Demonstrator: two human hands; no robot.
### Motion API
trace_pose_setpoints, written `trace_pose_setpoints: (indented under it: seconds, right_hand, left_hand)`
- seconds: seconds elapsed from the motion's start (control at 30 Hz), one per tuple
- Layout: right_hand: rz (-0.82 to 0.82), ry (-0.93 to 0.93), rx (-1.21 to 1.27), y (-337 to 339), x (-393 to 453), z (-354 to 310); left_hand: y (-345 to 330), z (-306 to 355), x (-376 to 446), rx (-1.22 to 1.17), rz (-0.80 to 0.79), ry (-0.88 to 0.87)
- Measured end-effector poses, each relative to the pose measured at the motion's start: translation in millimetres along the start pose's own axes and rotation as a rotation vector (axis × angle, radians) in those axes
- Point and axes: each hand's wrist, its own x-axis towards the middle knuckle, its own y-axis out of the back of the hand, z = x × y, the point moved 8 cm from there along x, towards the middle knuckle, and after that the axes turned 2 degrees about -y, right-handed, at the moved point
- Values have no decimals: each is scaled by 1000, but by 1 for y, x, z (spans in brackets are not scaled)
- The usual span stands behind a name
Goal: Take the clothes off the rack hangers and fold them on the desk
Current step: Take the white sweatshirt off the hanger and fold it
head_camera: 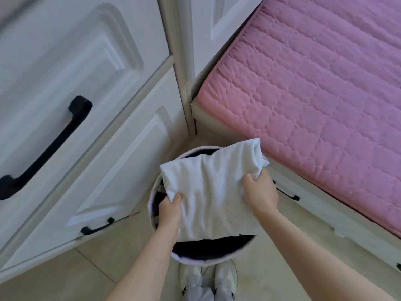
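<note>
My arms are bare to the frame's edge, with no sleeve showing. My left hand and right hand wear no gloves, rings or watch that I can see. On my feet are white shoes with dark trim low on their sides. Pale grey trouser legs bunch over the shoes.

Two hands, left, right, one white cloth, one basket, two shoes, four black handles, one pink mattress
</note>
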Motion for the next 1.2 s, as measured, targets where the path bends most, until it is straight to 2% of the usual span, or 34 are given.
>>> trace_pose_setpoints:
  seconds: [0.07,0.13,0.23,0.33,0.5,0.67,0.83,0.97,1.2]
  right_hand:
    - [66,65,-79,-17,3,-5]
    - [60,126,-164,-41,2,-10]
    - [-99,148,-260,-82,9,-3]
    - [-201,128,-232,-103,31,15]
    - [-261,-7,-351,-130,83,49]
    - [-302,-149,-369,-152,120,81]
    - [-281,-277,-424,-170,135,111]
    - [-255,-271,-395,-168,131,110]
    - [-416,-49,-264,-146,79,56]
  left_hand:
    - [-5,-12,16,17,46,18]
    - [-1,-20,27,41,120,37]
    - [9,-36,40,115,192,88]
    - [14,-52,52,154,214,139]
    - [-5,-68,86,122,202,104]
    - [-20,-82,114,348,220,76]
    - [-32,-89,139,521,190,84]
    - [-36,-97,144,610,132,184]
    - [-41,-73,90,666,-33,109]
